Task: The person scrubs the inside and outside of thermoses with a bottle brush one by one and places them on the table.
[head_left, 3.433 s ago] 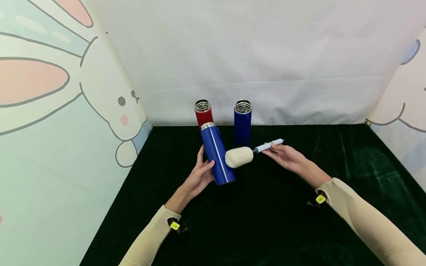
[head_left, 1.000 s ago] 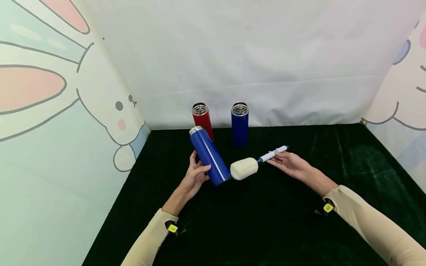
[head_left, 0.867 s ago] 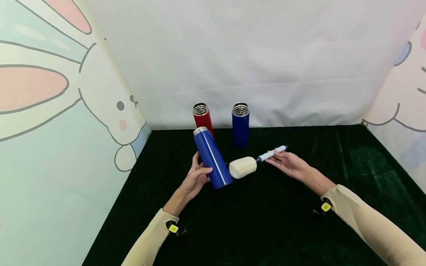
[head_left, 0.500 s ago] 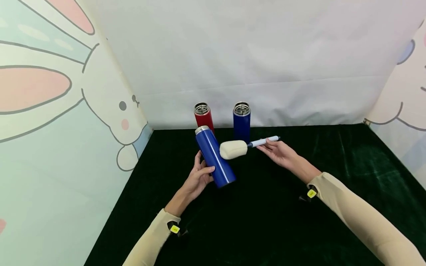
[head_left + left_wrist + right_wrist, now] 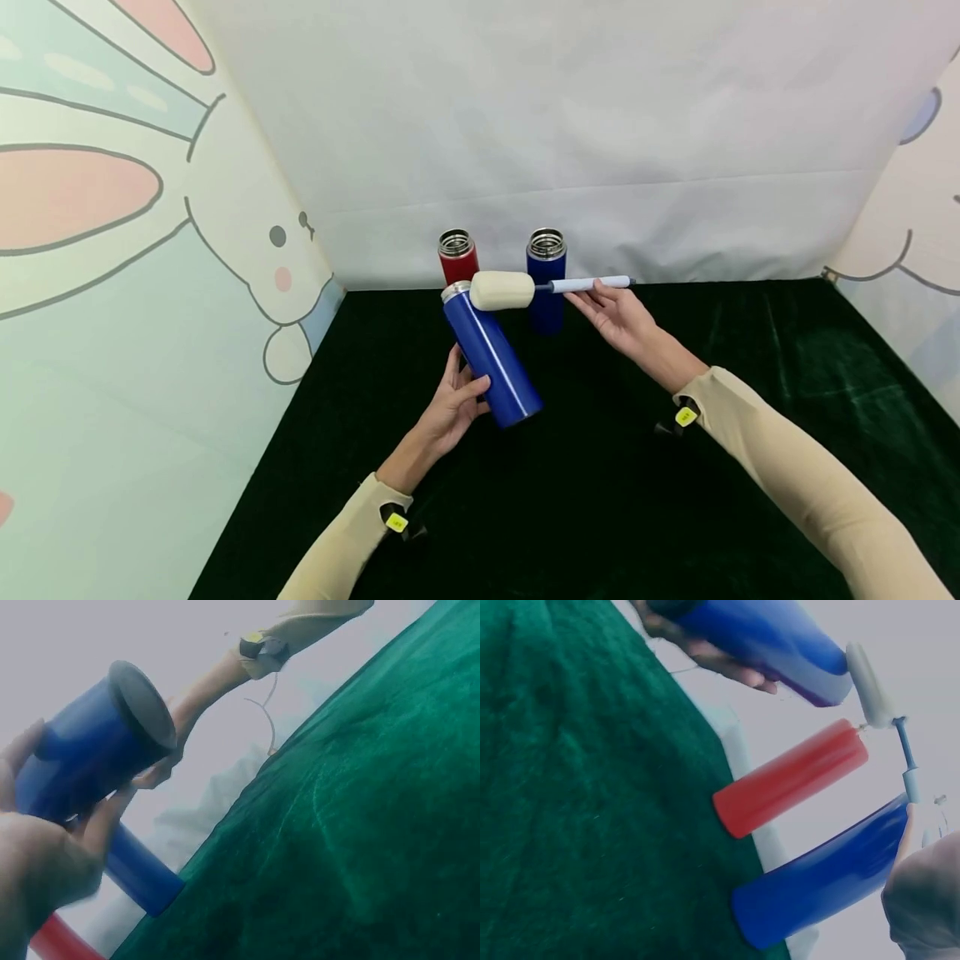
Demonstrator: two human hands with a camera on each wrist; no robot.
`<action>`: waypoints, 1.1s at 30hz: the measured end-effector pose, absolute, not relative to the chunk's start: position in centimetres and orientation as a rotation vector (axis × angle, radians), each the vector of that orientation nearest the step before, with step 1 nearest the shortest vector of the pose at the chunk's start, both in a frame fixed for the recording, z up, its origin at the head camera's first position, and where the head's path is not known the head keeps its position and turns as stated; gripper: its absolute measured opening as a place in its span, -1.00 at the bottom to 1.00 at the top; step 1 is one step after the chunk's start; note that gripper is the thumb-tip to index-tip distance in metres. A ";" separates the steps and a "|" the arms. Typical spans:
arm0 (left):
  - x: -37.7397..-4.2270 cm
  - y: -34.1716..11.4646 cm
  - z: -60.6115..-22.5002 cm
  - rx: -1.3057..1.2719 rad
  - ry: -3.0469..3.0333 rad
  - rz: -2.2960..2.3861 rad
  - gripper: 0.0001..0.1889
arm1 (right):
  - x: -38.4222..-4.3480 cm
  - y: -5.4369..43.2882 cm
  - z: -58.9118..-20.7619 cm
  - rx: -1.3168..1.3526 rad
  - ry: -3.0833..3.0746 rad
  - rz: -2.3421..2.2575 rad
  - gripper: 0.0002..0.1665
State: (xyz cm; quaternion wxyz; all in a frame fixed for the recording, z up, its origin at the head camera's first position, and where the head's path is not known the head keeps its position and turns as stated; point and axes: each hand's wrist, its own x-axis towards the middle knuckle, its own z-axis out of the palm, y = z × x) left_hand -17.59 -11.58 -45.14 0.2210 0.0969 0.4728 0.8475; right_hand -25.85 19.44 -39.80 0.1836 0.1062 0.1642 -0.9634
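Note:
My left hand (image 5: 453,404) holds a blue vacuum flask (image 5: 491,362) off the table, its steel neck tilted up and to the left. A bottle brush with a cream sponge head (image 5: 502,291) is pinched by its pale handle in my right hand (image 5: 624,321). The sponge lies across the flask's upper side, just below the neck; in the right wrist view the sponge (image 5: 870,686) appears to touch the flask (image 5: 772,641). The held flask's flat base (image 5: 146,705) faces the left wrist camera.
Behind the hands, a lidless red flask (image 5: 459,267) and a second lidless blue flask (image 5: 547,312) stand upright on the dark green cloth (image 5: 585,500). A white sheet (image 5: 570,125) hangs at the back, and a rabbit-printed wall (image 5: 247,208) rises on the left.
My right hand has carried the brush up and left, so its sponge passes from beside the flask's lower end to near its neck. The left hand keeps the flask tilted, nearly in place.

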 end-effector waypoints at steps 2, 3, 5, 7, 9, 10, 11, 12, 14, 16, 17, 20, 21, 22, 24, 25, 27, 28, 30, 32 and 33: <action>-17.6 -11.5 -45.3 0.257 1.344 2.345 -0.02 | -25.8 19.5 -39.5 0.309 0.423 -2.738 -0.20; -17.6 -11.5 -45.3 0.250 1.358 2.346 -0.02 | -25.8 19.5 -39.4 0.319 0.410 -2.747 -0.21; -17.5 -11.5 -45.3 0.243 1.367 2.347 -0.04 | -25.9 19.7 -39.2 0.333 0.391 -2.762 -0.25; -17.4 -11.5 -45.3 0.246 1.358 2.346 -0.08 | -25.9 19.8 -39.1 0.333 0.379 -2.772 -0.30; -17.4 -11.5 -45.2 0.255 1.349 2.343 -0.08 | -25.9 20.0 -39.0 0.327 0.372 -2.774 -0.37; -17.4 -11.5 -45.1 0.262 1.348 2.341 -0.07 | -25.9 20.0 -39.0 0.327 0.374 -2.771 -0.41; -17.4 -11.5 -45.1 0.268 1.347 2.340 -0.06 | -25.9 20.1 -38.9 0.327 0.377 -2.764 -0.44; -17.5 -11.5 -45.0 0.269 1.347 2.341 -0.04 | -25.9 20.1 -38.9 0.331 0.379 -2.753 -0.49; -17.6 -11.5 -44.9 0.275 1.339 2.345 -0.01 | -25.8 20.2 -38.9 0.338 0.402 -2.726 -0.55; -17.8 -11.6 -44.8 0.271 1.318 2.358 0.00 | -25.7 20.3 -39.1 0.344 0.447 -2.695 -0.68; -17.8 -11.7 -44.8 0.266 1.302 2.369 0.00 | -25.6 20.3 -39.3 0.341 0.474 -2.679 -0.73; -18.1 -11.9 -44.7 0.258 1.267 2.406 -0.01 | -25.1 20.6 -39.9 0.347 0.567 -2.637 -0.84; -18.1 -12.0 -44.7 0.255 1.259 2.416 -0.02 | -24.9 20.8 -40.0 0.346 0.592 -2.623 -0.85; -18.2 -12.0 -44.7 0.253 1.252 2.426 -0.03 | -24.6 21.0 -40.2 0.348 0.613 -2.610 -0.84; -18.4 -12.0 -44.8 0.243 1.238 2.441 -0.06 | -24.1 21.5 -40.5 0.355 0.653 -2.587 -0.83; -18.4 -12.0 -44.9 0.236 1.234 2.444 -0.07 | -23.8 21.8 -40.5 0.356 0.673 -2.578 -0.84; -18.5 -12.0 -45.0 0.219 1.229 2.456 -0.10 | -23.2 22.6 -40.5 0.349 0.702 -2.564 -0.84; -18.6 -12.1 -45.0 0.208 1.232 2.462 -0.11 | -22.9 22.9 -40.4 0.343 0.720 -2.560 -0.85; -18.6 -12.1 -45.0 0.183 1.243 2.472 -0.11 | -22.4 23.6 -40.2 0.323 0.757 -2.557 -0.85; -18.7 -12.2 -45.0 0.163 1.254 2.483 -0.09 | -22.0 24.2 -40.0 0.294 0.773 -2.560 -0.84; -18.8 -12.2 -44.9 0.152 1.258 2.488 -0.09 | -21.8 24.5 -39.9 0.283 0.779 -2.562 -0.84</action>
